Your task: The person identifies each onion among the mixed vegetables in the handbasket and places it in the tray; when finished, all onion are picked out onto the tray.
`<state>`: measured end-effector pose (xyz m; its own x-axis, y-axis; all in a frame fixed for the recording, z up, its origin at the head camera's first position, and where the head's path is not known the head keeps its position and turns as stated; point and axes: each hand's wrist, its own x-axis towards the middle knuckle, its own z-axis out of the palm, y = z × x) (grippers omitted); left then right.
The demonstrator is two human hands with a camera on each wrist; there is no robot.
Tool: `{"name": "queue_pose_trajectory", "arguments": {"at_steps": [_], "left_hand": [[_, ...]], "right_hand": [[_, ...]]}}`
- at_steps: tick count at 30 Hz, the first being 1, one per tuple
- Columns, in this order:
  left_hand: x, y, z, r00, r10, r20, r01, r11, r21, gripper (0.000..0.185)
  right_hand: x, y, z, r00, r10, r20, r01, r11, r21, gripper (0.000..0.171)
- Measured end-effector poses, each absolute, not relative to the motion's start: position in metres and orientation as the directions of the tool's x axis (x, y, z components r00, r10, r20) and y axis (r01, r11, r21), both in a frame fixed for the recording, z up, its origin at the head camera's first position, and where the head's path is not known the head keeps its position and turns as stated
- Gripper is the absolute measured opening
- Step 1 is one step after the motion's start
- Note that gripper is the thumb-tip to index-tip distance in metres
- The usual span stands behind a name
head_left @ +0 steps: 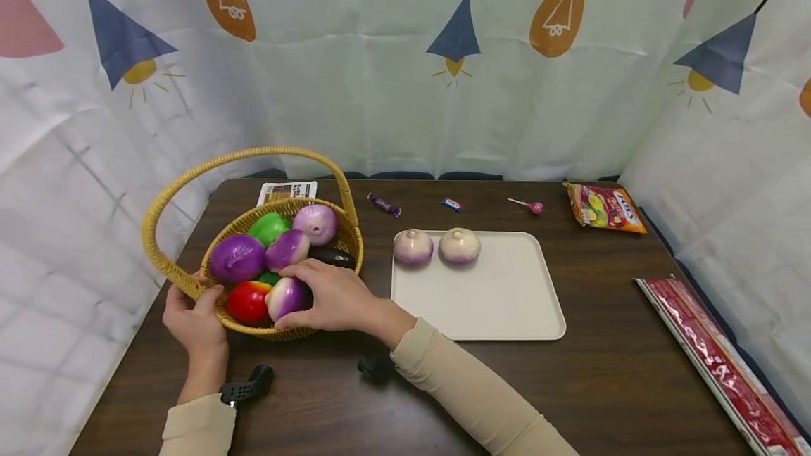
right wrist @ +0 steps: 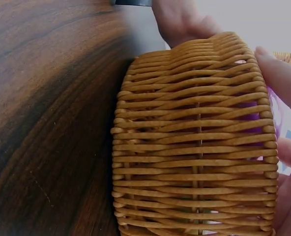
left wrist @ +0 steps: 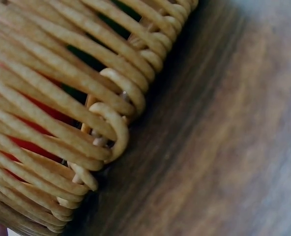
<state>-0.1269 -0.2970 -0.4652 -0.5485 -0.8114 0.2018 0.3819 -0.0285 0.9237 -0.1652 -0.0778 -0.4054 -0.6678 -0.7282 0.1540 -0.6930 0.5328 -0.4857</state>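
Observation:
A yellow wicker basket [head_left: 256,331] with a tall handle stands on the left of the table, filled with play vegetables. My left hand [head_left: 198,319] grips its left rim near the foot of the handle. In the basket's front part, my right hand [head_left: 336,298] holds a purple-and-white turnip [head_left: 281,301] between thumb and fingers. Around it lie a red-and-yellow fruit [head_left: 247,303], a round purple vegetable [head_left: 237,259], another purple-and-white turnip [head_left: 287,250], a pale purple onion [head_left: 315,224], a green vegetable [head_left: 269,228] and a dark eggplant [head_left: 331,257]. The right wrist view shows the basket's woven side [right wrist: 194,142].
Right of the basket, a white tray [head_left: 488,301] bears two whitish-purple turnips [head_left: 413,247] at its back left. Along the back lie a purple-wrapped candy [head_left: 384,205], a small blue candy [head_left: 452,204], a lollipop [head_left: 535,207] and a snack bag [head_left: 605,207]. A long red package [head_left: 722,357] lies at the right edge.

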Motion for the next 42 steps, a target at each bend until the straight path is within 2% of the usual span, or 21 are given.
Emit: {"name": "queue_pose_trajectory", "arguments": {"at_steps": [3, 5, 9, 14, 18, 22, 26, 30, 34, 37, 42], "left_hand": [[-0.126, -0.298, -0.467, -0.555, -0.808, 0.201, 0.382, -0.033, 0.924, 0.022], [-0.126, -0.298, -0.468, -0.558, -0.805, 0.202, 0.383, -0.034, 0.923, 0.022], [-0.126, -0.297, -0.467, -0.56, -0.803, 0.205, 0.388, -0.036, 0.921, 0.022], [-0.127, -0.297, -0.464, -0.553, -0.805, 0.214, 0.391, -0.024, 0.92, 0.023], [-0.127, -0.297, -0.462, -0.55, -0.806, 0.219, 0.387, -0.014, 0.922, 0.023], [-0.126, -0.296, -0.463, -0.542, -0.813, 0.215, 0.378, -0.008, 0.926, 0.021], [-0.126, -0.295, -0.463, -0.543, -0.814, 0.207, 0.368, -0.009, 0.93, 0.021], [-0.125, -0.295, -0.462, -0.551, -0.809, 0.206, 0.356, -0.005, 0.934, 0.021], [-0.125, -0.295, -0.462, -0.563, -0.802, 0.201, 0.34, -0.002, 0.94, 0.022], [-0.124, -0.295, -0.462, -0.566, -0.802, 0.193, 0.324, -0.001, 0.946, 0.023], [-0.124, -0.297, -0.462, -0.566, -0.802, 0.192, 0.329, -0.006, 0.944, 0.023]], "right_hand": [[-0.164, -0.077, -0.406, -0.683, -0.711, 0.164, -0.681, 0.541, -0.493, 0.073], [-0.164, -0.073, -0.406, -0.69, -0.697, 0.193, -0.668, 0.512, -0.54, 0.071], [-0.165, -0.056, -0.403, -0.695, -0.655, 0.297, -0.651, 0.396, -0.648, 0.072], [-0.17, -0.021, -0.399, -0.721, -0.547, 0.424, -0.63, 0.265, -0.73, 0.069], [-0.174, 0.011, -0.398, -0.774, -0.466, 0.428, -0.561, 0.191, -0.806, 0.068], [-0.18, 0.045, -0.399, -0.836, -0.403, 0.374, -0.471, 0.176, -0.864, 0.069], [-0.191, 0.083, -0.403, -0.886, -0.323, 0.333, -0.411, 0.212, -0.887, 0.079], [-0.205, 0.121, -0.407, -0.937, -0.197, 0.289, -0.343, 0.353, -0.87, 0.093], [-0.217, 0.158, -0.413, -0.974, -0.107, 0.2, -0.227, 0.492, -0.841, 0.09], [-0.222, 0.184, -0.419, -0.984, -0.106, 0.14, -0.175, 0.564, -0.807, 0.084], [-0.227, 0.219, -0.424, -0.989, -0.137, 0.054, -0.127, 0.603, -0.788, 0.086]]}}
